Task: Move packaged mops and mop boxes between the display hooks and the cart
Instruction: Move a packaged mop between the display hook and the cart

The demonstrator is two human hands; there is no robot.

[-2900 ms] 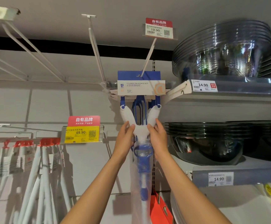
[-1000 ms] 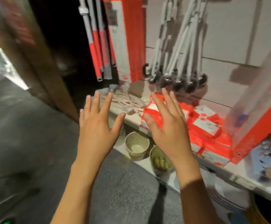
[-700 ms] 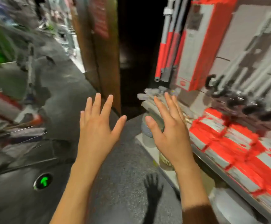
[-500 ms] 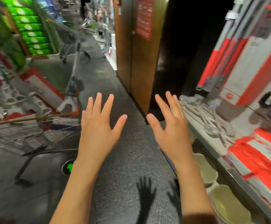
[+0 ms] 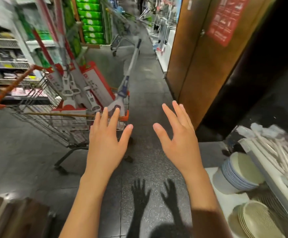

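Observation:
A wire shopping cart [image 5: 42, 117] with orange trim stands on the aisle floor at left centre. Inside it lean red-and-white mop boxes [image 5: 97, 83] and packaged mops with grey heads [image 5: 69, 85]. A blue-and-white sponge mop [image 5: 127, 73] leans out of the cart's near right corner, handle pointing up the aisle. My left hand [image 5: 105, 140] is raised with fingers spread, just in front of the cart's right corner, holding nothing. My right hand [image 5: 177, 136] is raised the same way over bare floor to the cart's right.
A wooden door panel [image 5: 199, 57] with a red sign stands at right. Low shelves at lower right hold stacked plates [image 5: 242, 170], woven mats [image 5: 258, 220] and bagged white utensils [image 5: 273, 145]. A second cart [image 5: 121, 43] sits farther up the aisle. Green boxes [image 5: 90, 19] line the far shelves.
The view has swung left from the display wall to the aisle, bringing the cart into view. Both hands left the hung blue mop and stay spread, holding nothing.

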